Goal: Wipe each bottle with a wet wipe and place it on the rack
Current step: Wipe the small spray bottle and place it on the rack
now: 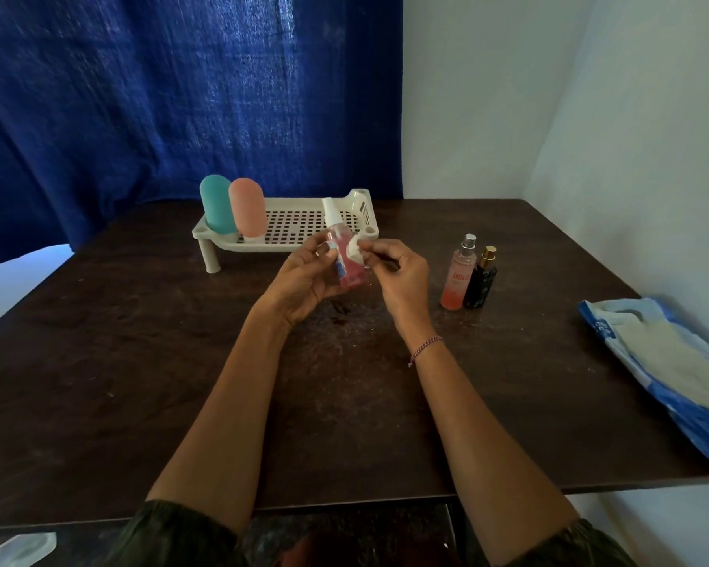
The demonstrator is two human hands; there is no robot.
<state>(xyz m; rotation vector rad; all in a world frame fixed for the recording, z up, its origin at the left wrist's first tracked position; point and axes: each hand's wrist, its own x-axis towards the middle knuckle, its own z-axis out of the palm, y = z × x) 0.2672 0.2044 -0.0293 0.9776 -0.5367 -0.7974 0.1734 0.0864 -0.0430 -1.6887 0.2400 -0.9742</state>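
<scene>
My left hand [303,276] grips a small pink spray bottle [346,268] with a white cap, held upright above the table in front of the rack. My right hand [400,276] pinches a small white wet wipe [355,249] against the bottle's side. The cream plastic rack [303,227] stands at the back of the table, with a teal bottle [217,204] and a pink bottle [247,208] upright at its left end. A peach spray bottle [458,276] and a black bottle with a gold cap [480,280] stand on the table to the right of my hands.
A blue and white wet wipe pack [668,370] lies open at the right edge of the dark wooden table [140,362]. A blue curtain [181,96] hangs behind the rack, and a white wall [631,137] runs along the right side.
</scene>
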